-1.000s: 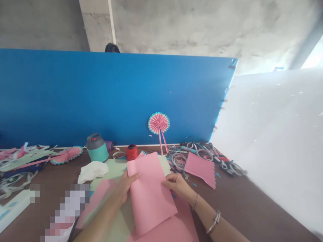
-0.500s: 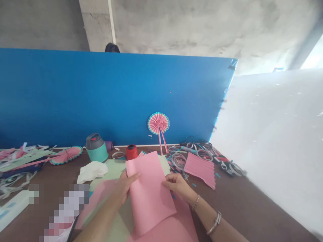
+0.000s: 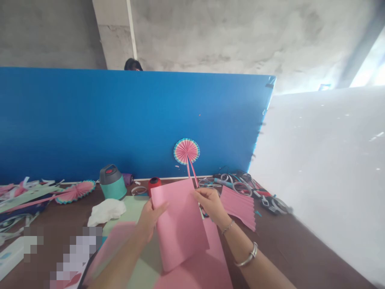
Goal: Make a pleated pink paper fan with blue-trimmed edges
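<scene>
A sheet of pink paper (image 3: 182, 224), curled over along its left side, is held up between my two hands. My left hand (image 3: 150, 218) grips its left edge, thumb on the front face. At the upper right edge, my right hand (image 3: 209, 202) pinches the paper between thumb and fingers. Below it lie more pink paper (image 3: 207, 265) and pale green paper (image 3: 144, 257) on the brown table. A pleated pink sheet (image 3: 237, 206) rests right of my right hand. Behind, a round pink folded fan (image 3: 186, 151) with blue edging leans on the blue panel.
A teal flask with a grey lid (image 3: 112, 184), a white crumpled cloth (image 3: 106, 211) and a red spool (image 3: 154, 185) stand along the back. Another fan (image 3: 76, 192) and paper strips lie left. Tape rings (image 3: 243, 188) and scraps clutter the right. A blue panel (image 3: 90, 120) closes the far side.
My right hand has slid up the paper's right edge to near its top corner. The left hand keeps its grip. The view has tilted slightly upward.
</scene>
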### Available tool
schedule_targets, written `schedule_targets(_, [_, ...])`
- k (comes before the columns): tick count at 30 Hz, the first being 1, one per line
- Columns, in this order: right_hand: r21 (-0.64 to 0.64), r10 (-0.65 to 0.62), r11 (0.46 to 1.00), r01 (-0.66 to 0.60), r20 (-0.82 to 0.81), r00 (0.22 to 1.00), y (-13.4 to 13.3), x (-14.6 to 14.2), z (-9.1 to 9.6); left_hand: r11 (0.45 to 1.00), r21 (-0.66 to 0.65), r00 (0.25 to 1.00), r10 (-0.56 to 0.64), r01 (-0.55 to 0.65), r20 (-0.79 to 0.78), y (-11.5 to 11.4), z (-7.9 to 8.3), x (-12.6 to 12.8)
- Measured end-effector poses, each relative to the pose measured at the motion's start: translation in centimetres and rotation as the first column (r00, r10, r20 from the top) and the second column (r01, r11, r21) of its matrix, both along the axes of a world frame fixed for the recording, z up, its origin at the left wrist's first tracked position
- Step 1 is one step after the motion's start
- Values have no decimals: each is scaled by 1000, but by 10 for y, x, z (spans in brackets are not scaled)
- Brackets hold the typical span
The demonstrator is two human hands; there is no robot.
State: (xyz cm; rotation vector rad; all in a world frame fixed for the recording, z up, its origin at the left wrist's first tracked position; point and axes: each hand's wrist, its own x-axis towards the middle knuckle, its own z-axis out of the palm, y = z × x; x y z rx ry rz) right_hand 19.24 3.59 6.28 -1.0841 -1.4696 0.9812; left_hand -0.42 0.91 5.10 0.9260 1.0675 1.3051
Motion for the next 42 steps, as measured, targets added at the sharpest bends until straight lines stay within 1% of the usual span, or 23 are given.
schedule_targets(3, [31, -14, 999, 13, 24, 1000, 0, 0, 2, 1000, 4, 997, 8, -8, 80, 4, 4, 2])
schedule_targets(6, [36, -11, 999, 10, 32, 999, 0, 3, 1, 1000, 11, 990, -2, 1, 139, 7, 1, 3])
schedule_targets(10, [10, -24, 1000, 24, 0, 1000, 2, 6, -11, 999, 7, 982, -33, 32, 187, 8, -10, 4])
schedule_targets(13, [-8, -23, 1000, 23, -20, 1000, 6, 6, -18, 998, -8, 979, -53, 56, 195, 8, -12, 4])
schedule_targets(18, [-22, -11, 1000, 10, -33, 999, 9, 5, -19, 999, 10, 981, -48, 47, 187, 6, -6, 4])
schedule_targets(24, [-10, -51, 999, 51, -5, 999, 5, 7, -13, 999, 13, 985, -38, 36, 166, 1, 1, 6])
schedule_targets(27, [-37, -51, 998, 51, -20, 998, 3, 10, -14, 998, -15, 986, -54, 57, 157, -4, 5, 6])
schedule_targets(29, [-50, -41, 998, 39, -31, 999, 2, 13, -17, 996, -49, 986, -61, 69, 158, -8, 5, 6])
schedule_targets(32, [-68, -23, 997, 21, -32, 999, 1, 16, -24, 991, -82, 978, -87, 104, 190, -10, -7, 5])
schedule_targets(34, [-79, -10, 997, 7, -31, 999, 1, 17, -30, 989, -101, 975, -84, 107, 207, -9, -20, 4])
schedule_targets(36, [-93, 0, 996, -2, -30, 1000, 1, 17, -37, 991, -106, 976, -62, 85, 209, -6, -34, 3])
schedule_targets(38, [-112, -3, 994, -1, -33, 999, 2, 17, -43, 991, -102, 978, -68, 89, 197, -3, -45, 2])
schedule_targets(40, [-133, -7, 991, 1, -41, 999, 3, 17, -48, 991, -98, 984, -71, 88, 166, -1, -51, 1])
schedule_targets(42, [-145, -6, 989, 0, -43, 999, 4, 16, -51, 993, -97, 991, -51, 63, 122, 0, -54, 0])
